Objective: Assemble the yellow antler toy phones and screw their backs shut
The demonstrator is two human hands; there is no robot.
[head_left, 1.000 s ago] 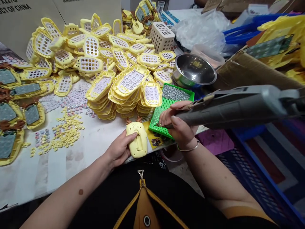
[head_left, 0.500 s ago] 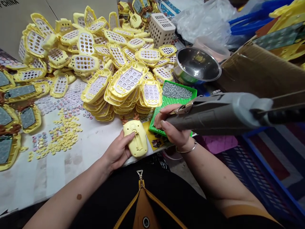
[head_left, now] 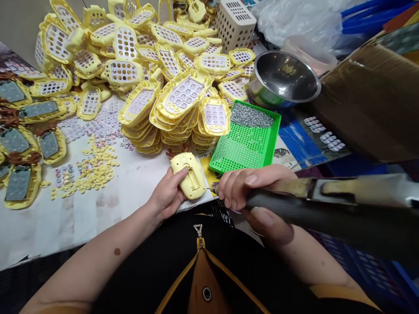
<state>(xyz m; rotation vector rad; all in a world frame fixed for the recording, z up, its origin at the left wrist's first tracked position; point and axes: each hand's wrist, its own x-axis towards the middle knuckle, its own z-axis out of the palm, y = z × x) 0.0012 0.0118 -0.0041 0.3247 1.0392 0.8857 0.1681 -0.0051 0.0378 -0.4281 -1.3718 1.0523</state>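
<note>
My left hand [head_left: 168, 192] is closed around a yellow toy phone [head_left: 187, 174] with brown antlers at its top. The phone's back faces up, with an uncovered battery slot, and my thumb lies at the slot's edge. In my right hand [head_left: 248, 192] is a dark electric screwdriver [head_left: 294, 205], held with the fingers wrapped around its front end. Its thin bit points left, at or very near the phone's lower right corner; whether it touches cannot be told. Just beyond my right hand sits a green perforated tray [head_left: 242, 150] with a heap of small screws [head_left: 251, 116].
Stacked yellow shells [head_left: 183, 93] stand behind the phone, with a larger pile of shells beyond. Yellow buttons [head_left: 98, 168] lie scattered at left, beside shells with circuit boards [head_left: 21, 183]. A steel bowl [head_left: 284, 78] and a cardboard box [head_left: 369, 96] stand at right.
My right hand has brought the screwdriver from over the green tray down toward me, its bit now by the phone's corner. My left hand still holds the phone. The view has shifted slightly.
</note>
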